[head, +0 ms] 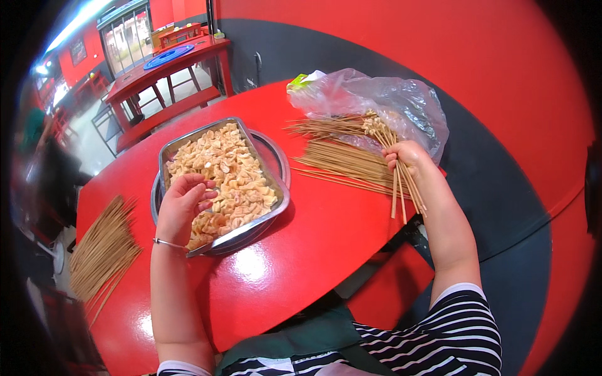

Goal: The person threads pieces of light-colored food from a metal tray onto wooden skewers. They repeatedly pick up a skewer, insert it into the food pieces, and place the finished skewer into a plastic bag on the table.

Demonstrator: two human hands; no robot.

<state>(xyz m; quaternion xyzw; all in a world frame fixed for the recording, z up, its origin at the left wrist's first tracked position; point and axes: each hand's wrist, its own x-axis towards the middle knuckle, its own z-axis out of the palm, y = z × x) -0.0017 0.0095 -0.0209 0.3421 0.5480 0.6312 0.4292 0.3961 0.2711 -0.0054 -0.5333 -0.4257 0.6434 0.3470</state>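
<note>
My left hand (186, 199) hovers over the near left side of a metal tray (281, 199), fingers apart and curled, with nothing seen in it. Heaped in the tray are many pale tan, crinkled food pieces (225, 164). My right hand (405, 156) grips a bundle of thin wooden skewers (400, 185) at the table's right side. Small pale pieces (374, 124) sit on the far ends of these skewers. Under and beside that hand lies a pile of loose skewers (348, 162). Behind it is a crumpled clear plastic bag (400, 101).
The tray rests on a round plate-like base (277, 155) on a glossy red table (263, 286). Another skewer pile (103, 249) lies at the table's left edge. A red wall (423, 37) stands close on the right. Farther off is a red table (136, 80) with a blue lid (168, 56).
</note>
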